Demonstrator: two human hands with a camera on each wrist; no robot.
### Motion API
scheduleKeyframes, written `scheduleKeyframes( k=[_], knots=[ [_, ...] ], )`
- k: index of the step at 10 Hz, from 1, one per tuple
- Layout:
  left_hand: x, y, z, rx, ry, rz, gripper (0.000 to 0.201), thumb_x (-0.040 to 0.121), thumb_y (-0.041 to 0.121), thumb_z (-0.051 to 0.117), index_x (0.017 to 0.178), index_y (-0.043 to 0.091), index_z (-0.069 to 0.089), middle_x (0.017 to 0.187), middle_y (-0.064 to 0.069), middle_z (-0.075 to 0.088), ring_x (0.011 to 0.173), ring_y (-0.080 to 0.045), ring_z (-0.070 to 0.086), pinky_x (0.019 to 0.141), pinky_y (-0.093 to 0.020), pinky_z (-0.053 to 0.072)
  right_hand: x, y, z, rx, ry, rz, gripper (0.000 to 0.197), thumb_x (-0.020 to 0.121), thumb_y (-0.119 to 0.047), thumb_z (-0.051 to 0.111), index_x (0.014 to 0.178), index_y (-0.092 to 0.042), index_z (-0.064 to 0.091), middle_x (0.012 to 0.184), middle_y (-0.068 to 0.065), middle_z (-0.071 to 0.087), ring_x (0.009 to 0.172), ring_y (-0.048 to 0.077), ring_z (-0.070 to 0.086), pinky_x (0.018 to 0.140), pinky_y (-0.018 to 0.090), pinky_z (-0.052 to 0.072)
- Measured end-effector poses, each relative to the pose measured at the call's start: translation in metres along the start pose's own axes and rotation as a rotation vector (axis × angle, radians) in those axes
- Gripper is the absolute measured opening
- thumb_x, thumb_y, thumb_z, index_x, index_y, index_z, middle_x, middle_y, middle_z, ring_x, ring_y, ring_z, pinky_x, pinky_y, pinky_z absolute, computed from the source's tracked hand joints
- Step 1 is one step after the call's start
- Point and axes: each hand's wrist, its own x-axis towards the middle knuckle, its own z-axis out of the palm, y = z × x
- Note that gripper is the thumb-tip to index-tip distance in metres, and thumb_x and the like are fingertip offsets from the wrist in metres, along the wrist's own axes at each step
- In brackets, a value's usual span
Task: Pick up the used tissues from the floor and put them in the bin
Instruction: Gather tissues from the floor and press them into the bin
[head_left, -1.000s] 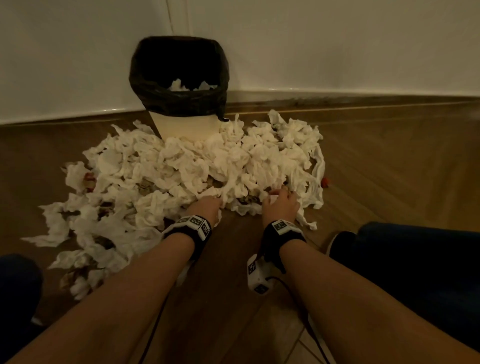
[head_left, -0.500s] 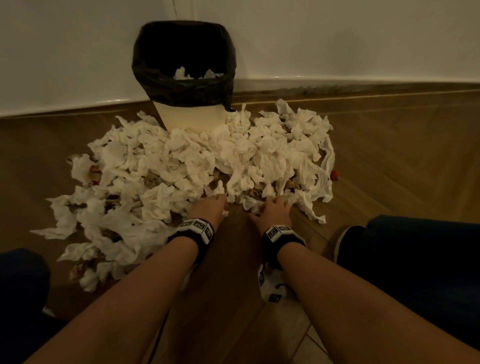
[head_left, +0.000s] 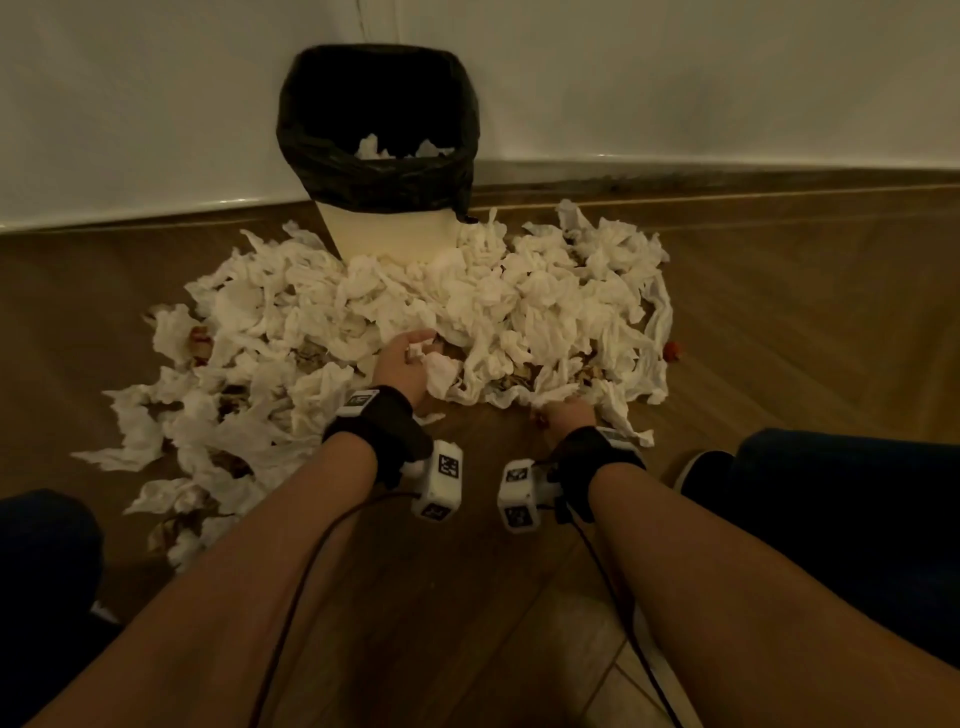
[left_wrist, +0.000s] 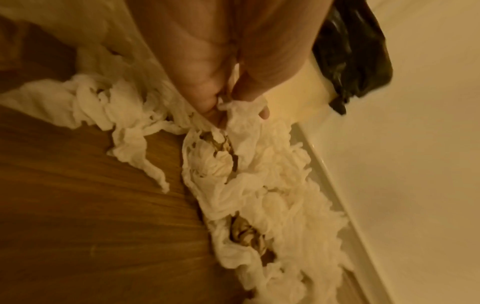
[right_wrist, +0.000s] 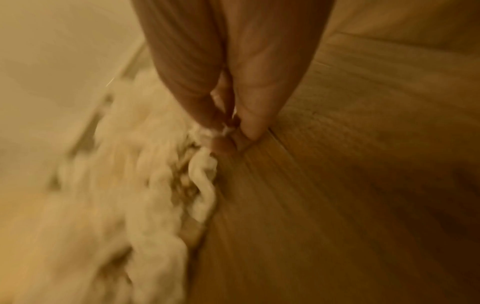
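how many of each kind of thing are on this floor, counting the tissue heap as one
cream plastic bin with black liner: 1
heap of crumpled white paper tissues: 1
small red object: 1
bare hands, left hand and right hand: 2
total: 5

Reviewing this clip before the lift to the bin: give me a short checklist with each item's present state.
1. Left hand grips tissue: ok.
2. Right hand pinches tissue at the pile's near edge: ok, though the right wrist view is blurred.
3. Bin upright against the wall, mouth open: ok.
4. Room left in the bin: ok, a few tissues show low inside.
5. Held tissue free of the pile: cannot tell.
6. Brown scraps under the tissues stay behind: cannot tell.
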Motion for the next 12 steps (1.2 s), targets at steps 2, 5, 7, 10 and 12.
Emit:
scheduleKeyframes(
  k=[2,5,7,10,12],
  knots=[
    [-0.002,0.003,-0.007,-0.431,0.000,-0.220,0.033,0.094,-0.012,0.033,0.103,0.010,0.055,0.101,-0.010,0.057,0.084,-0.027,0.057,0.060,-0.032,0.058,-0.005,-0.006,-0.005,0.566,-0.017,0.168,0.020,0.092,-0.002,0.042,0.075,-0.010,0.050,0.079,0.007,0.050,0.076,0.021,0.053,0.067,0.027,0.044],
    [-0.004,0.003,-0.012,-0.427,-0.020,-0.285,0.026,0.092,0.000,0.037,0.106,0.013,0.055,0.101,-0.007,0.049,0.051,-0.010,0.030,0.034,-0.016,0.024,-0.015,-0.008,-0.002,0.916,-0.203,0.149,0.035,0.094,-0.042,0.050,0.114,-0.013,0.051,0.103,0.013,0.056,0.087,0.029,0.057,0.063,0.041,0.050],
    [-0.004,0.005,-0.004,-0.352,-0.012,-0.270,0.037,0.098,-0.006,0.028,0.131,0.003,0.042,0.080,-0.005,0.047,0.057,-0.011,0.037,0.047,-0.018,0.034,-0.012,-0.015,0.003,0.497,-0.313,0.116,0.033,0.103,-0.021,0.029,0.077,-0.010,0.045,0.039,-0.005,0.043,0.037,0.009,0.036,0.042,0.019,0.025],
    [-0.013,0.009,-0.004,-0.317,-0.106,-0.281,0.037,0.099,-0.002,0.022,0.126,0.012,0.043,0.073,-0.002,0.039,0.051,-0.011,0.023,0.034,-0.014,0.022,-0.032,-0.022,0.003,0.764,-0.379,0.167,0.027,0.091,0.001,0.020,0.071,-0.013,0.033,0.059,0.002,0.031,0.032,0.010,0.025,0.034,0.017,0.017],
    [-0.022,0.031,-0.010,-0.267,-0.097,-0.232,0.039,0.097,0.035,0.043,0.128,0.012,0.049,0.095,-0.003,0.052,0.070,-0.016,0.045,0.046,-0.019,0.035,-0.050,-0.049,0.005,0.816,-0.424,0.069,0.029,0.087,-0.028,0.041,0.062,-0.013,0.041,0.048,-0.001,0.035,0.045,0.013,0.028,0.042,0.021,0.030]
  ],
)
